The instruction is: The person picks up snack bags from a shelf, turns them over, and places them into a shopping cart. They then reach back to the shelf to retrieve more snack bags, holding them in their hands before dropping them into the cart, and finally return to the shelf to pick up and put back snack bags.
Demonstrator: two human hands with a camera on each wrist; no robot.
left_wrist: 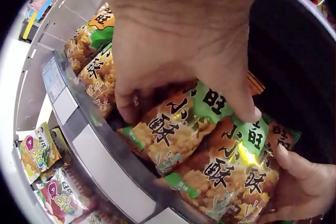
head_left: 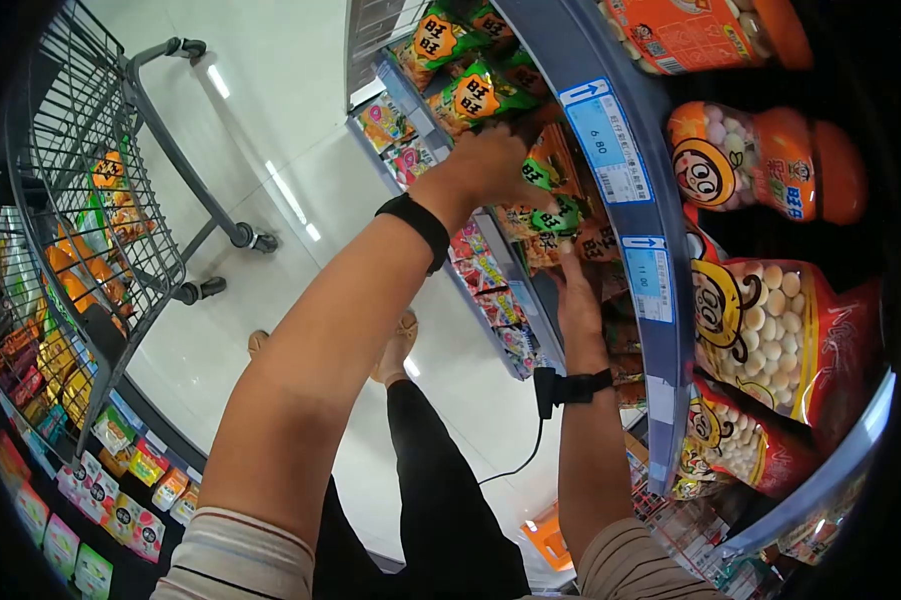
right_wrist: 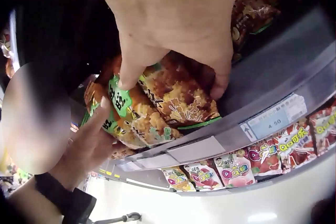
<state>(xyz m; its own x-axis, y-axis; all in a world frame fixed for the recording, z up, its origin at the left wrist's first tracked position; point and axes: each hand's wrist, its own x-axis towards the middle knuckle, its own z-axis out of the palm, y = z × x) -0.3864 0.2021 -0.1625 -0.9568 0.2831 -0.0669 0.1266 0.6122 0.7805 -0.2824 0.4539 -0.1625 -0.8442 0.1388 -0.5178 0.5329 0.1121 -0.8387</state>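
Note:
Between my two hands stands a row of orange-brown snack bags (left_wrist: 173, 129) with green tops, upright on a grey shelf. My left hand (head_left: 482, 168) holds this row from one side. In the left wrist view its thumb lies on the green top of a front bag (left_wrist: 231, 171), and its fingers reach down behind the outer bag. From the other side my right hand (head_left: 578, 315) grips the end bag (right_wrist: 176, 92), thumb over its top edge and fingers around its outer side. The lower parts of some bags are hidden behind others.
More bags of the same kind (head_left: 475, 95) stand farther along the shelf. Gummy packets (head_left: 490, 275) line a lower shelf. Jars (head_left: 730, 160) and red bags of round biscuits (head_left: 760, 330) sit on the shelf above. A shopping cart (head_left: 150, 200) holding goods stands at the left.

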